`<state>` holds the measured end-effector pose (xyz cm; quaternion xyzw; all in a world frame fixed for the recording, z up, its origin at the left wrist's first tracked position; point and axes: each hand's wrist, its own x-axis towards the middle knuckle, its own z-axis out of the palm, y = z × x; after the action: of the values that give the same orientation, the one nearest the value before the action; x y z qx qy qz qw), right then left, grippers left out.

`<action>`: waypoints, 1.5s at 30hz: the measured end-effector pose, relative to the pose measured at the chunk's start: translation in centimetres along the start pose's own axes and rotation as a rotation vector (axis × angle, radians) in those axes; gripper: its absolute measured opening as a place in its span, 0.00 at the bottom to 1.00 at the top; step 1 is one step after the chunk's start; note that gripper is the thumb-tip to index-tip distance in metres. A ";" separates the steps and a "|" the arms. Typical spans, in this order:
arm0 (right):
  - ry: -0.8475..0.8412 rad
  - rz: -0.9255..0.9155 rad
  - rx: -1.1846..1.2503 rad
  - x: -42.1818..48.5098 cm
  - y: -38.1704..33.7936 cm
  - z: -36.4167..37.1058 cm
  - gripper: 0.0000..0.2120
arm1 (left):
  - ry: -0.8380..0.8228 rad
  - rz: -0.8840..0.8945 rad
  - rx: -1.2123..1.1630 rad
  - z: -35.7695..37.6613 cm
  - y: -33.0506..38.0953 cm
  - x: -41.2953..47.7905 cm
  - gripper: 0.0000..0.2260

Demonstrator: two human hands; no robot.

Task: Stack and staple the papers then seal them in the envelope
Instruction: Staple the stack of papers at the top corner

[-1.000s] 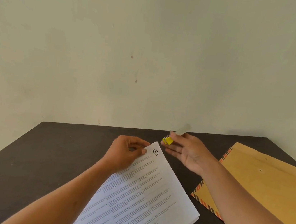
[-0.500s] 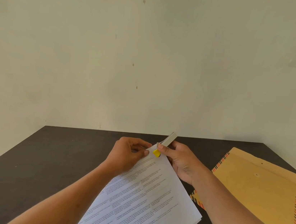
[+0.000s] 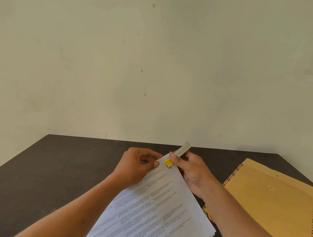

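A stack of printed white papers (image 3: 151,213) lies on the dark table (image 3: 45,173), tilted so its far corner points away from me. My left hand (image 3: 137,165) pinches that far corner between thumb and fingers. My right hand (image 3: 190,170) grips a small stapler (image 3: 176,154) with a silver body and a yellow tip. The yellow tip sits on the top corner of the stack, right beside my left thumb. A brown envelope (image 3: 275,209) with striped edges lies flat to the right, partly under my right forearm.
A plain pale wall rises right behind the table's far edge. The table's right corner lies just past the envelope. Bare dark tabletop stretches to the left of the papers.
My right hand has brought the stapler from beside the papers onto the top corner of the stack. My left hand has kept its pinch on that corner.
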<state>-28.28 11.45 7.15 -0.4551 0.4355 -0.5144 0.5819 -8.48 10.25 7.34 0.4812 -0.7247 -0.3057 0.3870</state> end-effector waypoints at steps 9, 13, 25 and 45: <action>0.017 0.005 -0.077 0.8 0.4 -0.7 0.14 | 0.016 -0.047 0.001 0.2 -0.9 0.1 0.07; 0.329 -0.059 -0.465 2.6 -0.1 -2.6 0.17 | 0.118 -0.115 -0.007 -0.6 -1.9 0.1 0.05; 0.192 0.340 -1.403 4.2 4.5 -5.3 0.15 | 0.301 -0.228 -0.056 -2.3 -4.6 -0.3 0.08; -0.064 -0.165 -0.852 0.9 -2.3 -2.9 0.15 | -0.177 -0.188 -0.012 -2.3 -2.8 0.0 0.05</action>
<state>-31.52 10.15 8.72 -0.7037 0.5527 -0.3189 0.3124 -5.21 9.11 6.27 0.5158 -0.7060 -0.3861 0.2941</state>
